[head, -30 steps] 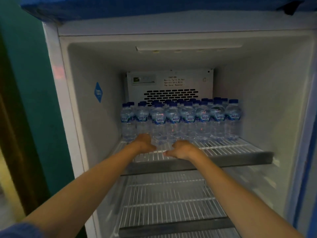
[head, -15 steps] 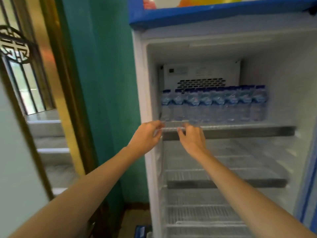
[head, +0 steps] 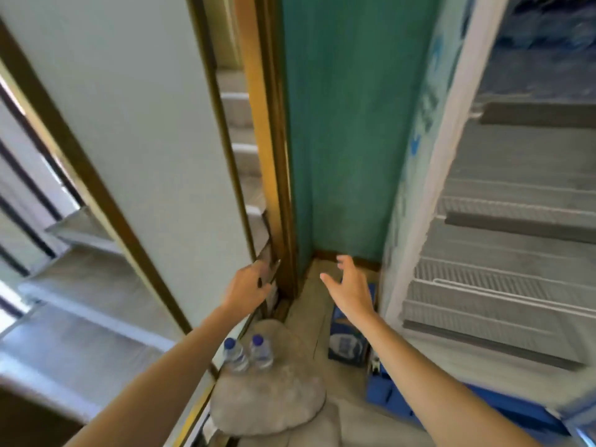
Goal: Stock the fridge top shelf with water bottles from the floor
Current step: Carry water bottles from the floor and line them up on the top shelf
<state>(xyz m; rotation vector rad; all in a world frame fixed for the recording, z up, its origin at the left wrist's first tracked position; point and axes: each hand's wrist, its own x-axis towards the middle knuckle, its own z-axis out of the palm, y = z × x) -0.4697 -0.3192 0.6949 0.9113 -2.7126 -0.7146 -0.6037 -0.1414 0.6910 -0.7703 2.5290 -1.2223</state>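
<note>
Nearest, two blue-capped water bottles are standing side by side on a fuzzy grey mat on the floor, left of the open fridge. Just past them both arms are reaching out, with the left hand hanging loosely curled and the right hand spreading its fingers wide. Neither is gripping anything. Further back a blue carton is sitting against the fridge.
</note>
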